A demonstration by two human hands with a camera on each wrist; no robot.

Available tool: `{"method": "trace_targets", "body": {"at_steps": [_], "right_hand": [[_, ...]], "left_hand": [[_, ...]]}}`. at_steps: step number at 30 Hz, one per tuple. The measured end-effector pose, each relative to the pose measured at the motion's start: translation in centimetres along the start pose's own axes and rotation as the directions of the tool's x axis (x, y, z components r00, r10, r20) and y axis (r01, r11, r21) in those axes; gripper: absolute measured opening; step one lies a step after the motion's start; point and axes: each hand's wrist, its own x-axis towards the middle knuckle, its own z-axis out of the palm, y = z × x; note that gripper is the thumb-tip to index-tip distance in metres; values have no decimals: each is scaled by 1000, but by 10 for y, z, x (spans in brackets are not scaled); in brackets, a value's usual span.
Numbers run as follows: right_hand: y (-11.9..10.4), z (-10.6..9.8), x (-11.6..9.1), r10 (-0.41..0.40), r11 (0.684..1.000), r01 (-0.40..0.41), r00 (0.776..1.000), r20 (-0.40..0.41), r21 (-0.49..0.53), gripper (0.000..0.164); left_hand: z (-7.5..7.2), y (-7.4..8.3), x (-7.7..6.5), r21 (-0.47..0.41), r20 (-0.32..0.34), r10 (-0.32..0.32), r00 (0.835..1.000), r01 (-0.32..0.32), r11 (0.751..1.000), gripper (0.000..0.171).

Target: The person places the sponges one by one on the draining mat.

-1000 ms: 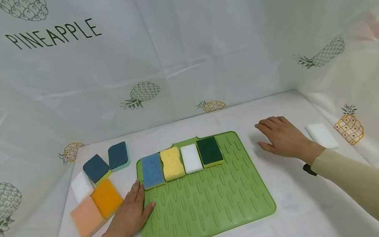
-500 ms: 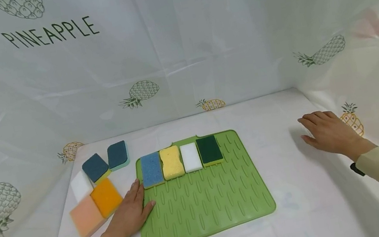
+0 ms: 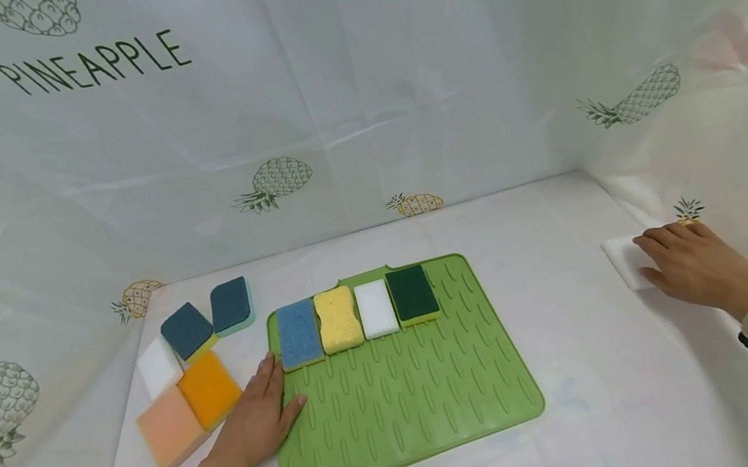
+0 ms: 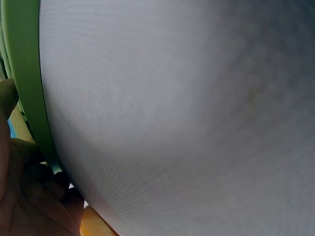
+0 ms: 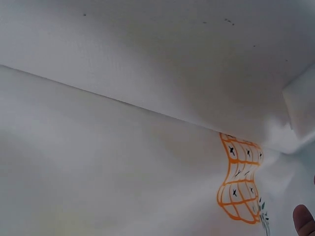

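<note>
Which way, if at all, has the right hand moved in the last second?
Yes: in the head view, the right hand has moved rightward, farther from the green mat.

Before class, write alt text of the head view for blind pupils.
A person's right hand partly covers a white sponge at right; the left hand touches the edge of a green mat bearing four sponges. Five more sponges lie at left.

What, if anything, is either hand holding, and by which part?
The left hand holds nothing; it rests on the green mat's left edge. The right hand hides part of the far-right white sponge, so any grip there cannot be told.
</note>
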Motion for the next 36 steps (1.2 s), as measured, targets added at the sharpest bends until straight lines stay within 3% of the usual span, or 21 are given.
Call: {"method": "trace_targets", "body": {"at_steps": [7, 11, 15, 23, 30, 36], "right_hand": [[6, 5, -5, 24, 1000, -24, 1000, 19, 10, 69], [10, 3, -5, 43, 998, -45, 998, 37, 38, 82], [14, -4, 0, 67, 995, -74, 993, 102, 67, 96], [15, -7, 0, 103, 990, -120, 971, 216, 69, 97], [12, 0, -5, 145, 983, -165, 969, 200, 82, 113], [9, 4, -2, 143, 985, -154, 982, 120, 83, 109]], "left_hand": [[1, -1, 0, 4, -5, -5, 1000, 5, 1000, 79], [3, -2, 0, 11, -8, -5, 1000, 5, 1000, 79], [4, -2, 1, 14, -11, -2, 1000, 3, 1000, 79], [3, -2, 1, 16, -13, 1, 1000, -1, 1000, 79], [3, -2, 1, 14, -15, 1, 1000, 0, 1000, 79], [3, -2, 1, 8, -3, -6, 1000, 6, 1000, 80]]}}
